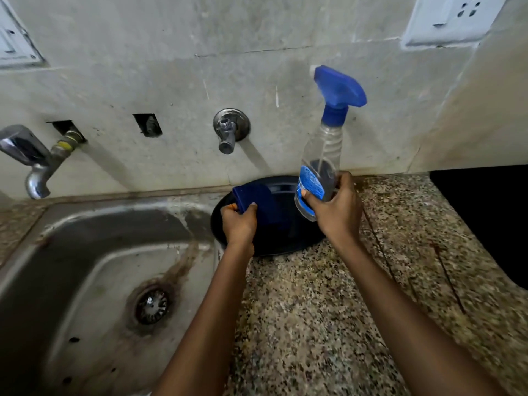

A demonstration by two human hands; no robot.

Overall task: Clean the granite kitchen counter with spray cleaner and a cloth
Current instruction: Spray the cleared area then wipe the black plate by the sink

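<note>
Lighting: soft, even daylight from upper left; tap (pixel 228 130) casts a diagonal shadow rightward down the wall (pixel 171 67). Glare: slight on sink (pixel 85 252) steel. Distortion: wide-angle bowing at edges (corners smeared). Centre sharp.

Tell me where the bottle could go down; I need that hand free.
Bare granite counter lies between the sink and the dark object at right, nearer than the dark plate. The back corner by the plate is crowded.
</note>
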